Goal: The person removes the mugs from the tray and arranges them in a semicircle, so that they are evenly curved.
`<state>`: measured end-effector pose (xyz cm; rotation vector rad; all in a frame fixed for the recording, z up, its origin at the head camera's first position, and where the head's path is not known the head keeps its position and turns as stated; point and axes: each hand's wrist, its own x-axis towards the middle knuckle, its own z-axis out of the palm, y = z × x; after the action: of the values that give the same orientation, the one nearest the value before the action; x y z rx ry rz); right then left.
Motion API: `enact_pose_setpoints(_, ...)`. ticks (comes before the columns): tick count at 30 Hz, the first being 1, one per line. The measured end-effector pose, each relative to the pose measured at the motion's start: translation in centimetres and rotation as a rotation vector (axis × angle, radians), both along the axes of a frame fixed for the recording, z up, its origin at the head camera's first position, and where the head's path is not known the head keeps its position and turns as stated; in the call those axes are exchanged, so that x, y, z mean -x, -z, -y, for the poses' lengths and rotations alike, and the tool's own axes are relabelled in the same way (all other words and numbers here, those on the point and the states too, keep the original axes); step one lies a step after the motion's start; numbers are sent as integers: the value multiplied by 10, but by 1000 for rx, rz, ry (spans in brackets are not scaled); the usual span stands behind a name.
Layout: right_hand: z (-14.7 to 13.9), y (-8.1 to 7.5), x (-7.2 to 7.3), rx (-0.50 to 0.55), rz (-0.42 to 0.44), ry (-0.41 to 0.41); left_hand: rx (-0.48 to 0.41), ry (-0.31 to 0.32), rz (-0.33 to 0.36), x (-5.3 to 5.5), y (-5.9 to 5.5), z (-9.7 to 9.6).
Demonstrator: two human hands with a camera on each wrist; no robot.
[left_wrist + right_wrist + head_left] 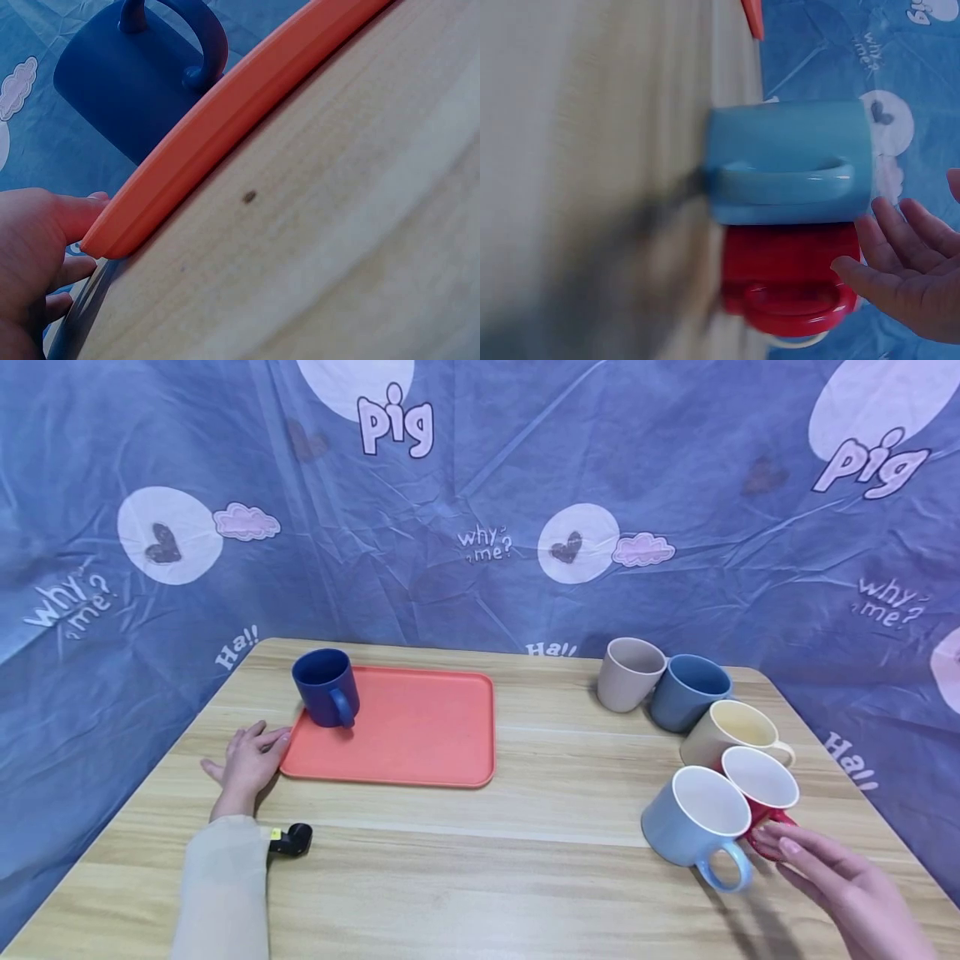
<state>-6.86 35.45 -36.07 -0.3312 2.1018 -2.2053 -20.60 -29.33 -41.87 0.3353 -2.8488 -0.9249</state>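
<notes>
My left hand (251, 766) rests at the left edge of a coral-red tray (420, 727), with a digit touching the rim; the left wrist view shows this hand (34, 262) beside the tray's corner (120, 236). A dark blue mug (322, 689) stands upright on the tray's left part. Over on the right, my right hand (843, 877) reaches beside a red mug (768, 827) with a white inside, fingers loosely extended. From the right wrist, the fingers (900, 281) appear near that mug's rim; contact I cannot tell. A light blue mug (686, 827) stands next to the red one.
Behind these two mugs stand a cream mug (720, 739), a grey-blue mug (678, 697) and a pale grey mug (626, 681), in a slanting row along the right side. The wooden table (487, 877) meets a blue patterned cloth (450, 568) at the back.
</notes>
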Motion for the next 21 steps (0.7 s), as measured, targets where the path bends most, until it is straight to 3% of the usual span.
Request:
enact_pose_setpoints(5, 19, -37, 10, -236, -78, 43, -5, -1, -4, 0, 0, 0)
enact_pose_setpoints(11, 47, -65, 33, -508, -168, 85, -9, 5, -15, 0, -1, 1)
enact_pose_setpoints(17, 81, -89, 57, -631, -159, 20, -1, 12, -21, -2, -2, 0)
enact_pose_setpoints(21, 108, -100, 72, -658, -172, -34, -6, 11, -15, -2, -3, -1)
